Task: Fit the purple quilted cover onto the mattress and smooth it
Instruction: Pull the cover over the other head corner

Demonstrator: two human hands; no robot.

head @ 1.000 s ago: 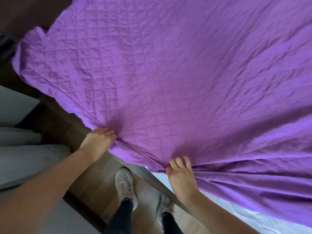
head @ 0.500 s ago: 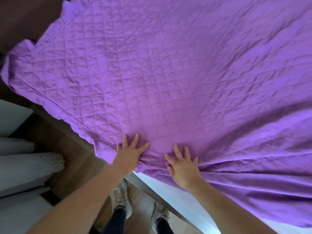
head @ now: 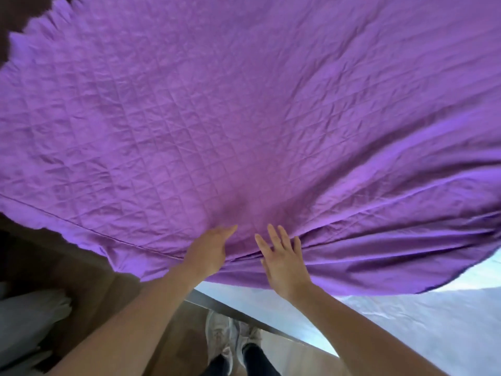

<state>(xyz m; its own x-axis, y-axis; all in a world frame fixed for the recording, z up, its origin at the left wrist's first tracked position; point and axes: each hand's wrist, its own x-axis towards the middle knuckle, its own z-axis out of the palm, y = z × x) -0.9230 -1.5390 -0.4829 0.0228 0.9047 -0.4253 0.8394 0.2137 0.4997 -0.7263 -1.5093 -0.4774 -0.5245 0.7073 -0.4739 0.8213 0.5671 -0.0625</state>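
Two bare hands lay on the near edge of the purple quilted cover, close together, just beyond its piped seam. The left hand rested palm down with its fingers held together and pointing toward the far right, flat on the fabric and gripping nothing. The right hand lay just beside it, apart from it, open with the fingers spread and pressed on a bunch of folds.

The cover was spread over most of the mattress, reaching from the far left corner across to the right edge of view. Its quilted middle lay fairly flat though creased all over. To the right of the hands the plain border was gathered into long folds running off to the right. Its frilled left edge hung past the side of the bed. At the near right, a stretch of pale mattress surface was uncovered below the cover's hem.

A dark bed-frame rail ran along the mattress's near side. Beside it, the person's grey shoes stood on the wooden floor. White fabric lay at the near left; what it was could not be told.
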